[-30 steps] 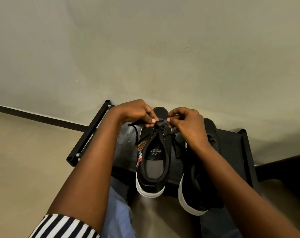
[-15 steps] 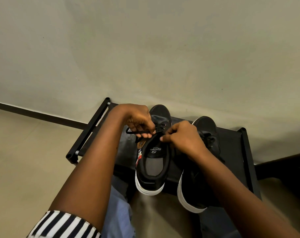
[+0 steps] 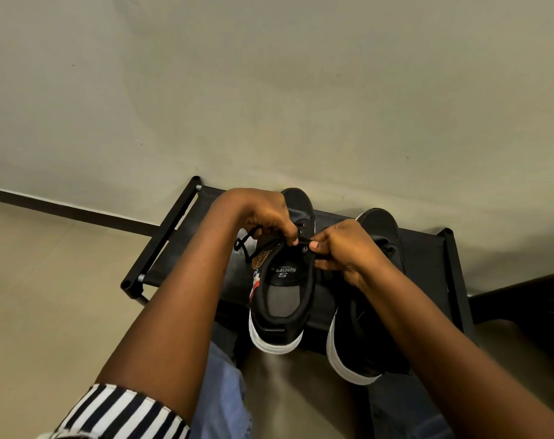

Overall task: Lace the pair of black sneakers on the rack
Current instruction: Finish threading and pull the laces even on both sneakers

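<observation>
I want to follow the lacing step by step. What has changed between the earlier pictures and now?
Both hands came back along the left sneaker toward its opening. The left hand and right hand still pinch the black lace, now at the top eyelets. The right sneaker and the rack stayed where they were.

Black sneakers [image 3: 282, 289] with white soles, black rack [image 3: 427, 264], black-and-white striped sleeve [image 3: 123, 413], beige wall [image 3: 269, 90].
</observation>
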